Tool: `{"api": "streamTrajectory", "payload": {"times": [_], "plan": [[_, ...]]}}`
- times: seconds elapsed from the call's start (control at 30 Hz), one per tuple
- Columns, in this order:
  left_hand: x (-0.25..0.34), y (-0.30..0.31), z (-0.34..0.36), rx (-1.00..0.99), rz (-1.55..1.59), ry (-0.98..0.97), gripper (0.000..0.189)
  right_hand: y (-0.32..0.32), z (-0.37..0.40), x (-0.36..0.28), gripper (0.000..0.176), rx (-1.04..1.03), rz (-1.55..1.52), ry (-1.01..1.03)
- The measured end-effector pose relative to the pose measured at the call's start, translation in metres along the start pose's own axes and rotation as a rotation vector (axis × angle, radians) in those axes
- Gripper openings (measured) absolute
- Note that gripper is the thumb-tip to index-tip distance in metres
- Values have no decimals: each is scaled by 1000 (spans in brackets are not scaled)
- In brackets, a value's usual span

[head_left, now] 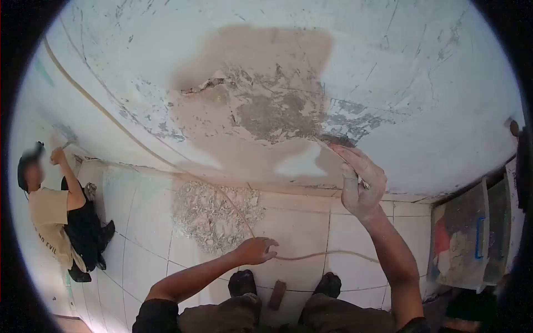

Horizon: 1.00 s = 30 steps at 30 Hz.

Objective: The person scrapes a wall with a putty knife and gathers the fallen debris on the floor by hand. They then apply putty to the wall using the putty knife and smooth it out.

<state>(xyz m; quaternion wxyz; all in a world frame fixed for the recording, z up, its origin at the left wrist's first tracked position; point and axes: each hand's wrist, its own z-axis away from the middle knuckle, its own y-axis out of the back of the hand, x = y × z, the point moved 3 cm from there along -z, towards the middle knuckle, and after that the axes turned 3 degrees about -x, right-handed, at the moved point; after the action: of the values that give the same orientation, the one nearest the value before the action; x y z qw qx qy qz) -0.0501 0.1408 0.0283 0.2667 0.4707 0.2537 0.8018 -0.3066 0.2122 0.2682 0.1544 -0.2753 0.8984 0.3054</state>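
My right hand (363, 183) is raised to the wall (422, 127), its dusty fingers closed around what looks like a scraper (328, 149). The tool's thin edge meets the lower right of a rough patch (277, 114) where paint has come off and grey plaster shows. Most of the tool is hidden by the fingers. Lower down, my left hand (256, 251) hovers over the floor with fingers slightly bent and apart. A pale hose (333, 252) passes behind that hand; I see no grip on it.
Flakes and rubble (216, 216) lie at the wall's foot. A reddish block (277, 294) sits between my feet. At left a co-worker (53, 216) crouches, one hand at the wall. Clear plastic drawers (461, 238) stand at right. The hose runs up the left wall.
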Motion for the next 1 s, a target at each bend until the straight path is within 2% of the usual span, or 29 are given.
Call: {"api": "streamTrajectory", "payload": {"times": [0.1,0.17,0.2,0.23,0.3,0.37,0.4,0.47,0.5,0.53,0.57,0.6,0.63,0.7,0.73,0.8,0.83,0.9,0.97,1.0], "plan": [[0,0,0,27,-23,-62,42,12,-10,-23,21,-21,-7,-91],[4,6,0,52,45,-20,42,35,-14,-38,22,231,-164,-90],[3,7,0,54,52,-17,42,42,-20,-44,23,196,41,-74],[0,7,3,76,54,-23,42,33,-19,-36,23,188,34,-77],[-6,7,6,99,66,-12,43,-7,-7,0,23,-67,40,-325],[-20,2,10,39,45,33,43,-27,15,9,23,-147,87,-284],[-28,0,15,88,6,33,40,-35,23,11,24,-213,145,-228],[-49,11,24,-172,2,114,40,-15,26,-5,26,-58,205,-154],[-86,3,29,-149,-19,51,48,-2,28,-9,28,41,114,-245],[-101,20,38,-209,19,93,51,9,27,-11,31,143,29,-345],[-130,25,51,-201,-126,208,54,15,18,-17,30,196,60,-309],[-123,57,66,-284,-153,421,56,17,12,-18,29,258,101,-270],[-180,47,76,-173,-263,415,57,10,16,-6,29,246,86,-279],[-173,91,102,-63,-344,691,52,-14,26,14,26,-187,329,-200],[-177,99,107,-71,-339,696,52,-21,21,8,32,-238,253,-120],[-180,117,119,201,-301,797,44,-10,16,-11,33,-159,268,-125],[-178,119,121,198,-300,800,44,0,11,-23,34,-85,286,-129],[-161,124,121,413,-235,782,43,8,6,-33,36,-12,319,-207],[-159,113,113,478,-155,761,46,8,9,-21,31,141,107,-289],[-160,108,109,549,-75,737,50,1,19,-1,28,-84,354,-315]]}}
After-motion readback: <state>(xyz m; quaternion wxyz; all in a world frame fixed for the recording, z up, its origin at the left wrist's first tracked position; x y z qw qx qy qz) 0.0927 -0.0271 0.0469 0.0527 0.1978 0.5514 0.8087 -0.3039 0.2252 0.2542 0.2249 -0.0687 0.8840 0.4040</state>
